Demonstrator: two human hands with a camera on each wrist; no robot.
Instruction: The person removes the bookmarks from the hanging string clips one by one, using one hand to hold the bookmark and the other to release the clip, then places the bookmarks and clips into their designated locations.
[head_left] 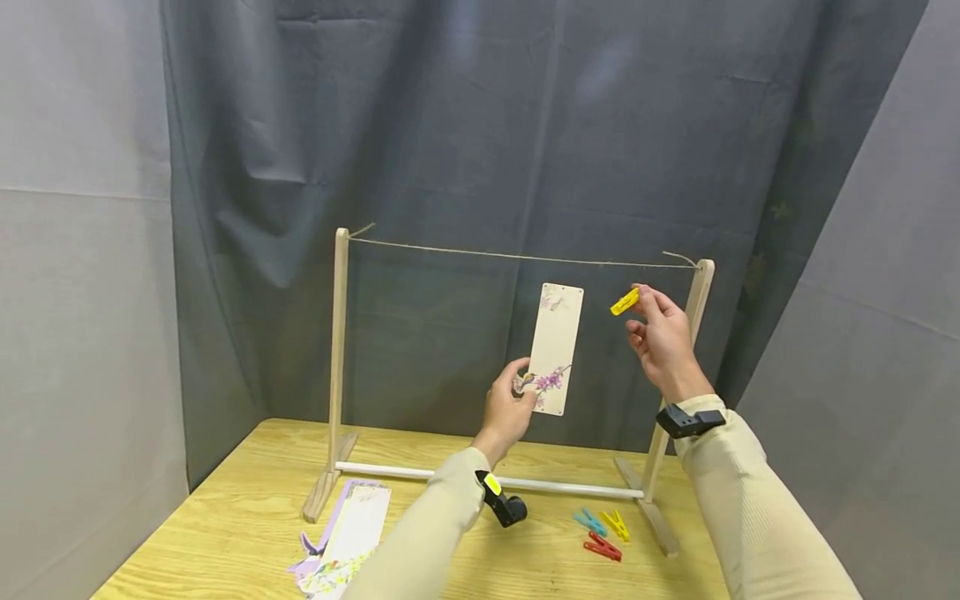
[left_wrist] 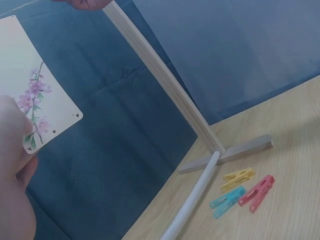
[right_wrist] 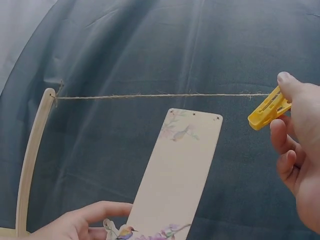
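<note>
A long cream card [head_left: 557, 333] printed with a bird and purple blossoms stands nearly upright in the air, below a thin twine line [head_left: 480, 253]. My left hand [head_left: 507, 411] pinches its lower left edge between thumb and fingers. The card's top edge, with small holes, is apart from the twine in the right wrist view. To the right, my right hand [head_left: 666, 340] pinches a yellow clothespin [right_wrist: 270, 109] between thumb and fingers. That clothespin's tip points left toward the card, without touching it.
The twine runs between the left wooden post [head_left: 338, 350] and right post [head_left: 699, 296], joined low by a white rod [head_left: 570, 486]. Blue [head_left: 591, 522], yellow [head_left: 616, 525] and red [head_left: 602, 547] clothespins lie at the table's right. More printed cards [head_left: 362, 521] lie at left.
</note>
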